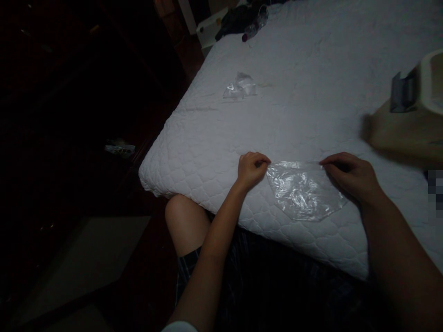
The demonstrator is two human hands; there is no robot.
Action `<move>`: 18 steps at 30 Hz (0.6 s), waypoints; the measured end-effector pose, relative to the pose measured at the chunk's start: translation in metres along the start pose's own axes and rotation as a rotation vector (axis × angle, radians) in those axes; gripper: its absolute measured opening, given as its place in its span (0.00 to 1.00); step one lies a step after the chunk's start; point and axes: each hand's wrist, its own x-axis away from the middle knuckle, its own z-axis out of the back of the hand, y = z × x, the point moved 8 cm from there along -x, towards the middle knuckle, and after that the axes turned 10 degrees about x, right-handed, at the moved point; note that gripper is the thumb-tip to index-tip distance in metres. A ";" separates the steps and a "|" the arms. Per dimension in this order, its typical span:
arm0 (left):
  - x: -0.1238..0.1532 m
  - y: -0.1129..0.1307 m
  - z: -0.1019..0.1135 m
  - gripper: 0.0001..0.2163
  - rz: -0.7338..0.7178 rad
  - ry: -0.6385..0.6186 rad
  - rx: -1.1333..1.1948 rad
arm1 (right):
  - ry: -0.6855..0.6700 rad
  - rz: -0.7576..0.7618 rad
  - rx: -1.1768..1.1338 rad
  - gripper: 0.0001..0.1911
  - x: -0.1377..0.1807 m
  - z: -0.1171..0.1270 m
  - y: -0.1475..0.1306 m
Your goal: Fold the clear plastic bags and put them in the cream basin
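Observation:
A clear plastic bag (301,191) lies spread over the near edge of the white quilted bed (200,143). My left hand (251,170) pinches one top corner of it between thumb and fingers. On the other side, my right hand (351,175) is closed on the opposite top corner. Between the two hands the bag's top edge runs nearly straight, and its crinkled lower part narrows toward me. Farther up the bed rests another crumpled piece of clear plastic (240,86), apart from both hands.
A cream-coloured bin-like container (404,133) with a grey clip stands at the right. Toward the far left corner of the bed are a clear bottle (255,26) and a dark cloth (235,22). A small packet (120,149) lies beside the bed in the dark.

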 end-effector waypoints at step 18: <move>0.028 0.044 -0.018 0.13 -0.524 -0.127 -0.111 | 0.103 0.179 0.091 0.09 0.005 0.006 -0.017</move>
